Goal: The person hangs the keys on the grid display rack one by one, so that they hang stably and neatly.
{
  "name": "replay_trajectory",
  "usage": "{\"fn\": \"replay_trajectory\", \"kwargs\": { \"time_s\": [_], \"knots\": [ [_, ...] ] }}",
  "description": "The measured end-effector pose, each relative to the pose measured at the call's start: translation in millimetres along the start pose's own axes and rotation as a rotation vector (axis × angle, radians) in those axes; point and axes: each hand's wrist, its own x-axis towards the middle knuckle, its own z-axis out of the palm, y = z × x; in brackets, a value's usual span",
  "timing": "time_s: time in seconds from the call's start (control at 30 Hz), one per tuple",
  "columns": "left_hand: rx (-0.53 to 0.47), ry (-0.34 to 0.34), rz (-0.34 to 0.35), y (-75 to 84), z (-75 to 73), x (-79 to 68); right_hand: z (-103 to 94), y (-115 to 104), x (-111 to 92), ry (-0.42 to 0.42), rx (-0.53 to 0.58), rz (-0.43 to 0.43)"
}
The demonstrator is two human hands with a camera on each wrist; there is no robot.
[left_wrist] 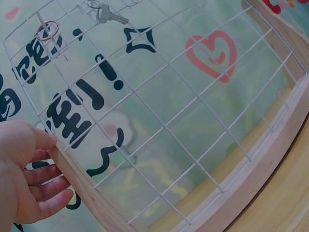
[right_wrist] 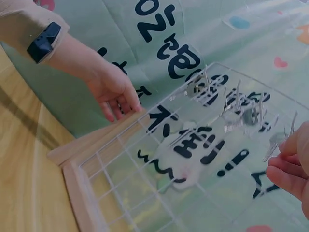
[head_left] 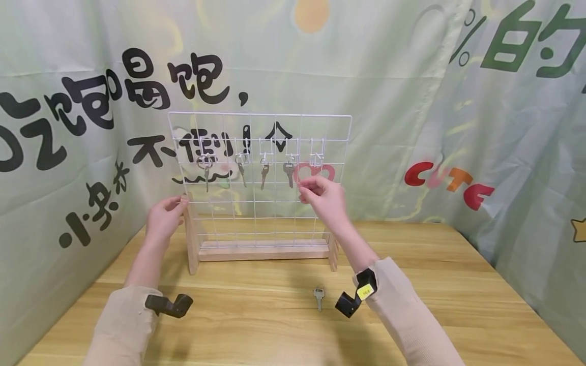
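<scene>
A white wire grid rack (head_left: 261, 202) on a wooden base stands upright on the table. Several metal keys hang on rings from its hooks, among them a broad-headed key (head_left: 288, 174) on the right. My left hand (head_left: 166, 217) holds the top of the rack's left wooden post (left_wrist: 79, 176) between thumb and index finger, its other fingers loose. My right hand (head_left: 324, 197) is beside the broad-headed key, fingers loosely bent, thumb near the index finger. No object shows between its fingertips. In the right wrist view, the fingertips (right_wrist: 280, 166) overlap a hanging key (right_wrist: 274, 144).
A loose key (head_left: 319, 298) lies on the wooden table (head_left: 256, 315) in front of the rack's right side. A white hook (head_left: 316, 158) at the far right of the row carries no key. Behind everything hangs a printed pale green curtain (head_left: 389, 112).
</scene>
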Motion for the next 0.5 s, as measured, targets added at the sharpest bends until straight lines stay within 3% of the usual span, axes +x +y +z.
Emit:
{"fn": "replay_trajectory", "kwargs": {
  "time_s": [0.37,0.5],
  "knots": [
    [0.008,-0.004,0.025,-2.4,-0.3,-0.2,-21.1,50.6,-39.9,-0.032,-0.002,0.178],
    [0.004,-0.007,0.026,-2.0,-0.4,0.3,-28.7,71.7,-53.6,-0.046,-0.006,0.206]
  ]
}}
